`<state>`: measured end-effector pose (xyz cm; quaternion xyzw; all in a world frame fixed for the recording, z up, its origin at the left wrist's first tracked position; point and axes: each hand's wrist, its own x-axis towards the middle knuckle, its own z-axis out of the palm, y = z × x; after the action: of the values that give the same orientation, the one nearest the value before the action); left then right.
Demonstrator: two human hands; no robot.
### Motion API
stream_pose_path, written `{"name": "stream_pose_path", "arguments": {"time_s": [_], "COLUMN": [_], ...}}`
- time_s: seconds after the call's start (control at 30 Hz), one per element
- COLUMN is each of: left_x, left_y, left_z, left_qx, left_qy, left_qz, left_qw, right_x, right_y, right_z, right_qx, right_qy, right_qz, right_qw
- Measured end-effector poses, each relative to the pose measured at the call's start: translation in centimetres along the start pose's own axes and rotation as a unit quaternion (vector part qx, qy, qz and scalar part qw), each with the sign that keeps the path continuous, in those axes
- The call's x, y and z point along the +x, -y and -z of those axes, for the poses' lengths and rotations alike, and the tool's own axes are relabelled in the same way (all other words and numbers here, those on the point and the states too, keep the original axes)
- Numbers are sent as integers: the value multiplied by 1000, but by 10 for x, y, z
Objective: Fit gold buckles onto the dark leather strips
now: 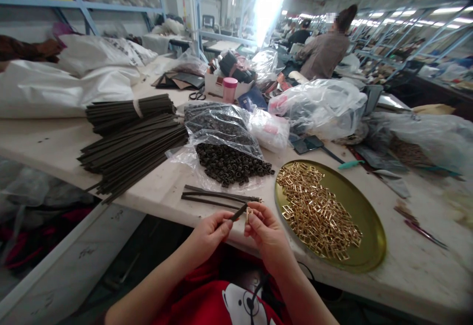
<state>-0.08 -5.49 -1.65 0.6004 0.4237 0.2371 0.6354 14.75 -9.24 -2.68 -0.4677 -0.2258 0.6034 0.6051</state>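
Pinched in my left hand is a dark strap, its end pointing up toward the other hand. My right hand closes its fingertips on a small gold buckle right beside that end; whether the strap passes through it I cannot make out. Just beyond my hands several loose dark straps lie on the table, with a bit of gold at their right end. To the right, a round gold-coloured tray bears a heap of gold buckles. Small dark loops spill from a clear plastic bag ahead.
Bundled dark straps lie at the left, near white sacks. Behind stand a pink-lidded jar, black scissors and plastic bags. Tweezers rest at the right. A co-worker is in the background.
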Motion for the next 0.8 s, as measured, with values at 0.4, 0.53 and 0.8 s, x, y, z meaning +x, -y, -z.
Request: {"name": "stream_pose_path", "arguments": {"time_s": [0.4, 0.53, 0.8], "left_x": [1, -2, -7], "left_y": [-4, -6, -5], "left_z": [-1, -11, -9], "left_qx": [85, -3, 24], "left_qy": [-24, -16, -8], "left_qz": [-77, -44, -42], "left_qw": [993, 999, 999], "right_x": [-9, -14, -17], "right_y": [-14, -19, -16], "right_z": [-12, -15, -11], "right_qx": [77, 13, -34], "right_qy": [-4, -12, 28], "right_qz": [-88, -27, -26], "right_qw": [993, 999, 999]}}
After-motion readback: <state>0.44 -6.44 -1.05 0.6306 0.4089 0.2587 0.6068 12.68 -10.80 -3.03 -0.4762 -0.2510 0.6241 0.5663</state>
